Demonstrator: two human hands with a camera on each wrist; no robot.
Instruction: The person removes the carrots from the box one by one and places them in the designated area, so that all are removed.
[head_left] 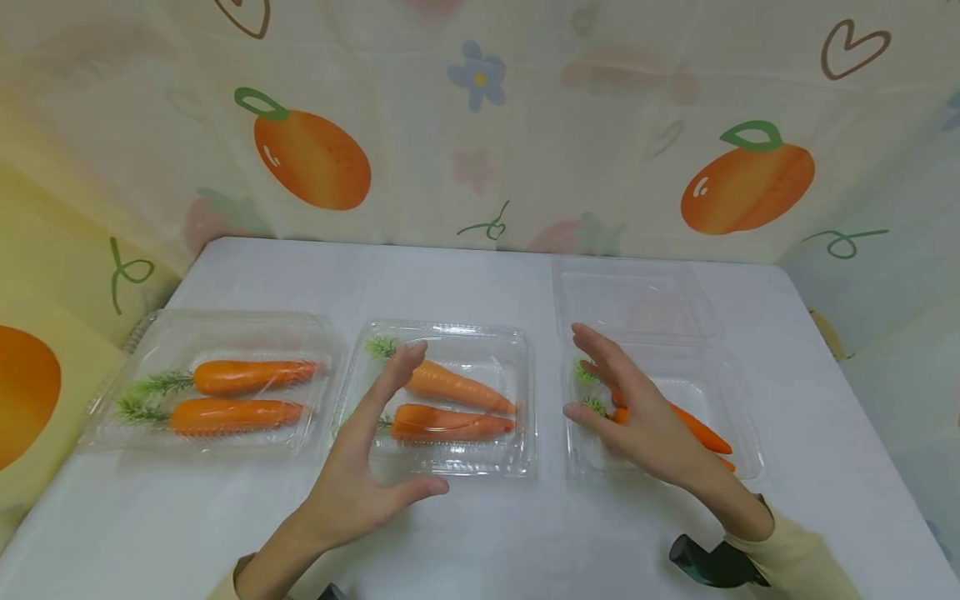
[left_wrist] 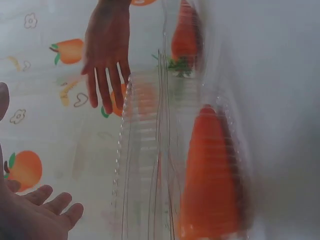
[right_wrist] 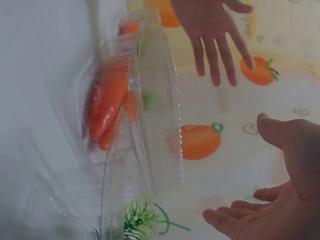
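Observation:
My left hand (head_left: 352,483) hovers over the left part of a clear plastic box (head_left: 527,442), with thumb and fingers spread apart and nothing in them. The lid of this middle box is down over two toy carrots (head_left: 457,386) with green tops. To the right, my right hand (head_left: 637,421) hangs over another clear box (head_left: 750,454), its fingers extended and holding nothing. That box's lid (head_left: 633,300) lies folded back, and my hand partly hides the carrots (head_left: 701,427) inside. Both wrist views show the left hand (left_wrist: 47,215) and right hand (right_wrist: 280,190) empty.
At the left stands a third clear box (head_left: 318,333), lid down, with two more carrots (head_left: 247,377). A white table (head_left: 465,533) bears all the boxes. Behind it hangs a fruit-patterned cloth (head_left: 420,200). A black device (head_left: 712,562) sits by my right wrist.

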